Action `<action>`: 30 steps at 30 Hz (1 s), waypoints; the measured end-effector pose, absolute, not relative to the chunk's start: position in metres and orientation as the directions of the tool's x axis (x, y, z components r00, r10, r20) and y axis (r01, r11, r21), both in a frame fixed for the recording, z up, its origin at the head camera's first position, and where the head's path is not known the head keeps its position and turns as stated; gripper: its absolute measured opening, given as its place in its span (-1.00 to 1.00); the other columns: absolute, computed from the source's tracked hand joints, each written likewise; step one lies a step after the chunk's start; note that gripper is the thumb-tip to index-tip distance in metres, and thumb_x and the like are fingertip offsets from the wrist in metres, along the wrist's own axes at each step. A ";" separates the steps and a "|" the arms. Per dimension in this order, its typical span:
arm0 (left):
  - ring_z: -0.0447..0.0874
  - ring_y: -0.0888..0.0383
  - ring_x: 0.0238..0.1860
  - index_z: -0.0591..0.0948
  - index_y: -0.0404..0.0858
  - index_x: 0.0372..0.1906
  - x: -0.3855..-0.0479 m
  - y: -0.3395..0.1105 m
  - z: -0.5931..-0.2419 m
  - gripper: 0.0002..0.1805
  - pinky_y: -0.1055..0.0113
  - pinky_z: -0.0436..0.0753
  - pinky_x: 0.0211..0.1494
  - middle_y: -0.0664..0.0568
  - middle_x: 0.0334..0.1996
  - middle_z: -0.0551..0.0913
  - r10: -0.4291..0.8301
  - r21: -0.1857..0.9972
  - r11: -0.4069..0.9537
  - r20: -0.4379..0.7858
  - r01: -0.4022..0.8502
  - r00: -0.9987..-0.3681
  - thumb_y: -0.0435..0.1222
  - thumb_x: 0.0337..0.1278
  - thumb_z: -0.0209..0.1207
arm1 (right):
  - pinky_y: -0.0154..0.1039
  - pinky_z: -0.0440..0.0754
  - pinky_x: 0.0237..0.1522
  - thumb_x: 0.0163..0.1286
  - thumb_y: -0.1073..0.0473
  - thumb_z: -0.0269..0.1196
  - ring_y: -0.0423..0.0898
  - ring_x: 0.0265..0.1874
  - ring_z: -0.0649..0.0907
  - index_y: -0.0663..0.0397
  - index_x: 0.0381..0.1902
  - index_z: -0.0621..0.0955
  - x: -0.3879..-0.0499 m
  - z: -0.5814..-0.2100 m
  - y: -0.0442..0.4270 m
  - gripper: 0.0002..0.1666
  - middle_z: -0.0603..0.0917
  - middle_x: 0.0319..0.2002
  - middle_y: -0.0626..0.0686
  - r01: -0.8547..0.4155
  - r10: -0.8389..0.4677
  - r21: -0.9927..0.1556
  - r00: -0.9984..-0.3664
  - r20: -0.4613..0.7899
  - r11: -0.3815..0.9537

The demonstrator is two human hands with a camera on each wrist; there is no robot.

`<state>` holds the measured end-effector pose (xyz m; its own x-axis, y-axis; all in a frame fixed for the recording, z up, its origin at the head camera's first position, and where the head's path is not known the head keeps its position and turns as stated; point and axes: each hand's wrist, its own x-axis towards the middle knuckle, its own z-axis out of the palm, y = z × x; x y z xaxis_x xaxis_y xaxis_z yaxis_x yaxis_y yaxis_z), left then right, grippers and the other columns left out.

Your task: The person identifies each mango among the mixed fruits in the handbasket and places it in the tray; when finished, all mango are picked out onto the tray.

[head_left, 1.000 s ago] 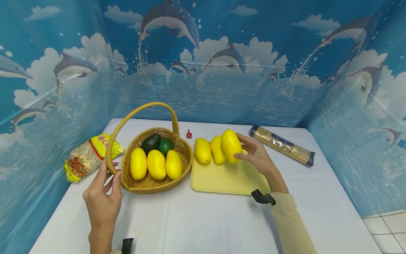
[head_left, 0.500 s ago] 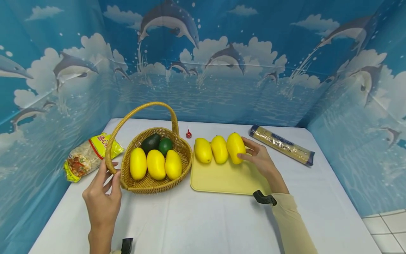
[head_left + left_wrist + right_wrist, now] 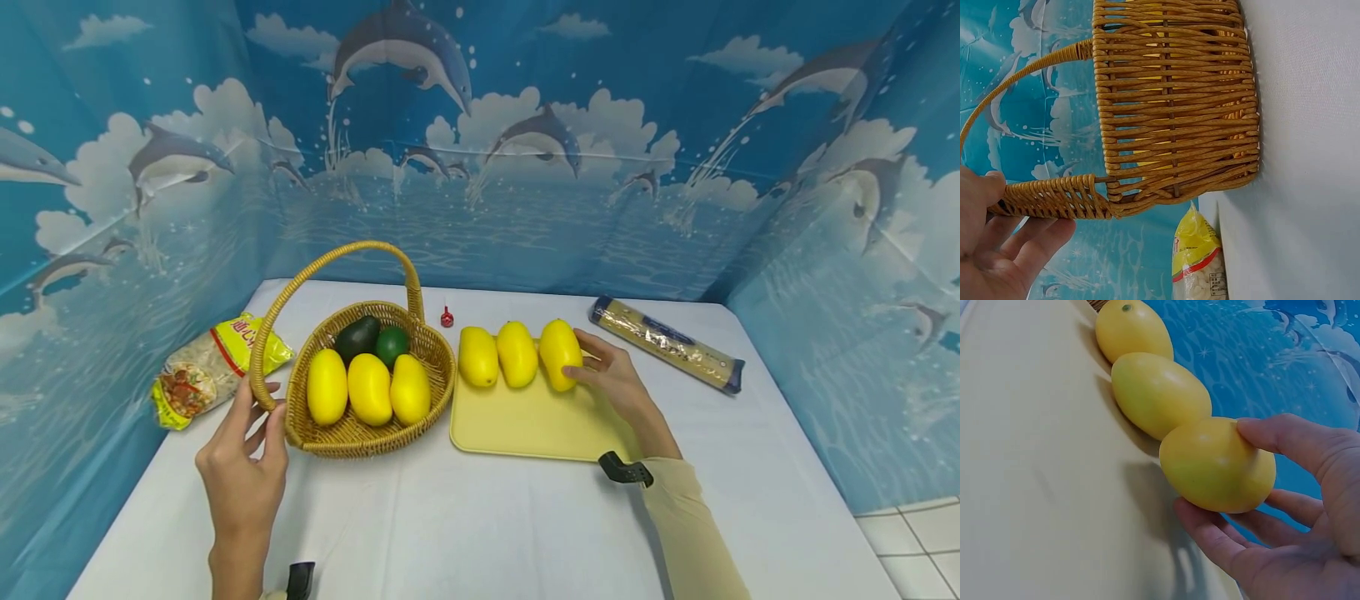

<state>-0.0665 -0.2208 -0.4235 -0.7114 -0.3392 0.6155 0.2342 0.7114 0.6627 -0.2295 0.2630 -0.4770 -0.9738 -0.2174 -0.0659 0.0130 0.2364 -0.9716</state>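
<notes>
My right hand [image 3: 618,379] holds a yellow mango [image 3: 561,354] between thumb and fingers, at the back of a pale yellow tray [image 3: 525,425]. Two more mangoes, one in the middle [image 3: 517,354] and one at the left [image 3: 478,357], lie in a row beside it. In the right wrist view the held mango [image 3: 1216,465] has a shadow on the tray below. My left hand [image 3: 243,467] pinches the handle [image 3: 258,367] of a wicker basket [image 3: 1179,100] near its base. Inside the basket are three mangoes [image 3: 370,390], a dark avocado [image 3: 357,337] and a green fruit [image 3: 392,343].
A bag of pale dry food [image 3: 202,375] lies left of the basket, and a long gold packet [image 3: 667,343] at the back right. Between basket and tray, farther back, sits a small red object [image 3: 447,317]. A dolphin-print curtain [image 3: 480,208] surrounds the white table [image 3: 420,525].
The mango in my right hand has moved right and down, from overlapping the middle mango to the row's right end. My left hand keeps its hold on the basket handle.
</notes>
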 end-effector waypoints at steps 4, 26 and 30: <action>0.81 -0.28 0.11 0.52 -0.24 0.54 -0.067 -0.221 -0.424 -0.26 0.75 0.56 -0.01 -0.23 0.12 0.79 -0.331 0.664 0.703 0.622 0.254 -0.710 -0.60 0.27 0.38 | -0.10 0.52 0.52 0.49 0.22 0.45 0.30 0.59 0.36 0.12 0.73 0.20 -0.231 -0.480 0.263 0.01 0.24 0.68 0.26 0.014 -0.215 -0.962 -0.974 -0.075 0.273; 0.82 -0.28 0.07 0.54 -0.23 0.53 -0.067 -0.222 -0.423 -0.26 0.74 0.57 -0.03 -0.23 0.08 0.80 -0.324 0.657 0.702 0.639 0.276 -0.697 -0.61 0.25 0.39 | 0.24 0.32 0.63 0.50 0.25 0.43 0.35 0.59 0.32 0.20 0.72 0.19 -0.236 -0.482 0.262 0.00 0.24 0.67 0.30 -0.052 -0.250 -0.933 -0.967 -0.041 0.355; 0.81 -0.27 0.09 0.54 -0.23 0.54 -0.067 -0.222 -0.423 -0.25 0.74 0.57 -0.02 -0.23 0.09 0.80 -0.327 0.658 0.704 0.634 0.267 -0.701 -0.61 0.26 0.39 | 0.18 0.32 0.63 0.50 0.29 0.43 0.33 0.61 0.31 0.17 0.72 0.18 -0.238 -0.484 0.264 0.00 0.20 0.69 0.25 -0.089 -0.273 -0.936 -0.962 -0.008 0.341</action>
